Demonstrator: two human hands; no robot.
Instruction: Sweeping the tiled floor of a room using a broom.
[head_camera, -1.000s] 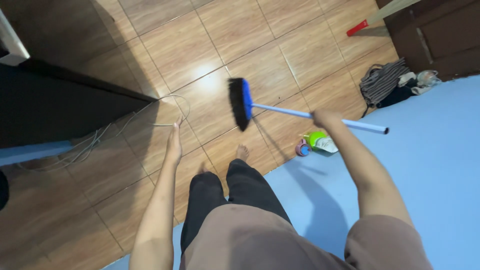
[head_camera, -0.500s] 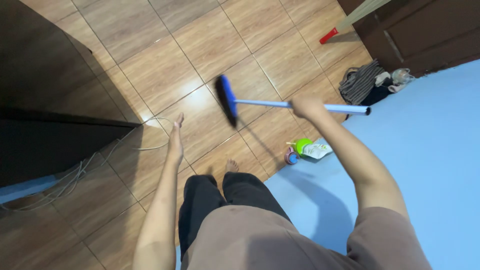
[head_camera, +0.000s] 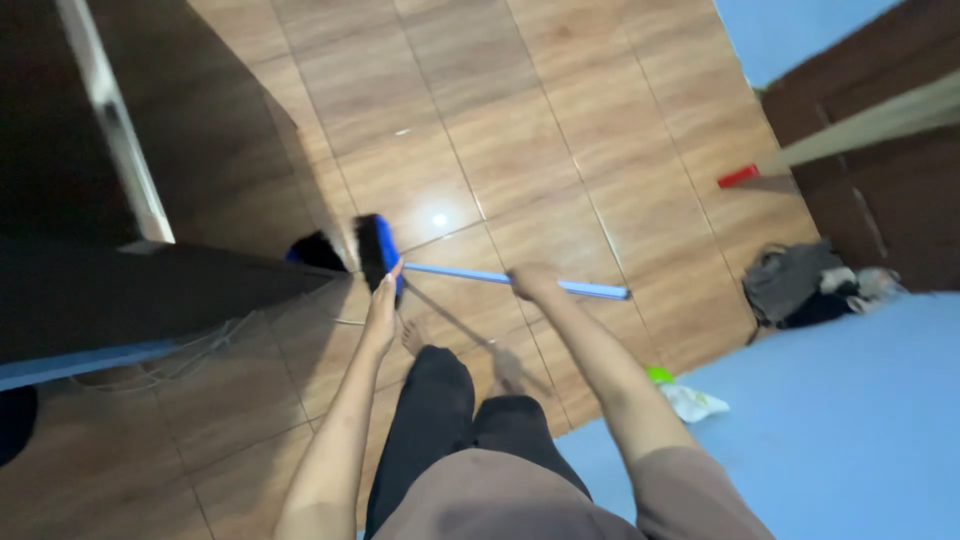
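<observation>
Since the earlier frames our broom (head_camera: 440, 268) has swung left, so its black-and-blue head (head_camera: 377, 253) now sits just beside the corner of the dark cabinet (head_camera: 120, 290), and our view has shifted with it, bringing a patch of blue at the top right into sight.

Going from the left, we take that cabinet as our landmark. Pale cables (head_camera: 190, 345) lie on the brown tiled floor (head_camera: 480, 120) at its foot. Just right of its corner, our left hand (head_camera: 381, 312) is stretched out flat, fingers straight and together, holding nothing; its fingertips overlap the broom head in the view, though we cannot tell whether they touch it. Farther right of the cabinet, our right hand (head_camera: 532, 281) is closed around the light blue handle, which runs level and away from the cabinet. Our bare foot (head_camera: 414, 336) shows on the tiles below the handle. Well right of the cabinet lie a green and white bit of litter (head_camera: 685, 396) at the edge of the blue mat (head_camera: 850, 430), a heap of grey cloth (head_camera: 795, 288), and a red-tipped pole (head_camera: 740, 177).
</observation>
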